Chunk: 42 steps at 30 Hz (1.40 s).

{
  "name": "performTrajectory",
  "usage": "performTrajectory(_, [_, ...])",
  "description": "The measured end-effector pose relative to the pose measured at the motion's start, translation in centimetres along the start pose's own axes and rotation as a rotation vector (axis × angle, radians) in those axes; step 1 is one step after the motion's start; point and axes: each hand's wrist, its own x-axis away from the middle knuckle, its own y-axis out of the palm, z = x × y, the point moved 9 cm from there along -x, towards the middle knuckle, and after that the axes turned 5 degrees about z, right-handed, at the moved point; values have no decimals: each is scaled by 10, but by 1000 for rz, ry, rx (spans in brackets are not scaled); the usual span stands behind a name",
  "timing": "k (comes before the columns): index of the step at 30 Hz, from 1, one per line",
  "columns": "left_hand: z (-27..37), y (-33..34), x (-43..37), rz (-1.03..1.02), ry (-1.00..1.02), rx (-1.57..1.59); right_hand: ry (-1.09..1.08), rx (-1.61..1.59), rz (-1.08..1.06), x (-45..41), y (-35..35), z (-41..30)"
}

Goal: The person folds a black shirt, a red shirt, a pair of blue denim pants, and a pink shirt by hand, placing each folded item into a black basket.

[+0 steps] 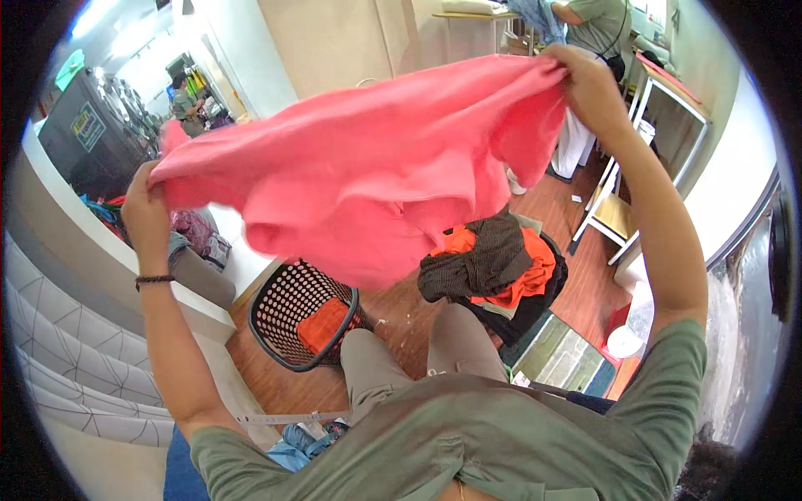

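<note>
A pink garment (376,150), probably a shirt with short sleeves, is stretched wide in the air before me. My left hand (143,203) grips its left end, and my right hand (589,87) grips the upper right corner. The cloth sags between them, with a neck-like opening (432,206) low in the middle. Below it on the left stands a black perforated laundry basket (266,313) with an orange cloth (322,325) inside. Under the garment's right part lies a heap of clothes, including a dark striped garment (482,257) and an orange one (532,266).
A striped mat (564,357) lies on the wooden floor (401,325) at right. White-framed shelving (677,100) stands along the right wall. One person (595,28) works at the back right, another (187,106) at the far left. Blue clothes (301,444) lie by my left hip.
</note>
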Motion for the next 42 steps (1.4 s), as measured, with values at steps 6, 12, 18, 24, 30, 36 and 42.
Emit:
performTrajectory(6, [-53, -65, 29, 207, -251, 208, 431, -350, -112, 22, -40, 35])
performTrajectory(12, [-5, -113, 38, 461, -338, -15, 673, -596, 119, 31, -67, 33])
performTrajectory(18, [-159, 29, 22, 21, -7, -203, 636, -334, -178, 4, 88, 29])
performTrajectory(24, [-3, 253, 244, -660, -137, 196, 697, -290, -109, 169, 211, 3])
performTrajectory(30, [158, 206, 526, -1487, -463, 831, 477, -475, -929, 391, 205, -139])
performTrajectory(36, [191, 159, 491, -1147, -183, 639, 417, -595, -875, 446, 150, -196])
performTrajectory(42, [201, 140, 478, -937, -86, 791, 628, -603, -628, 430, 163, -179])
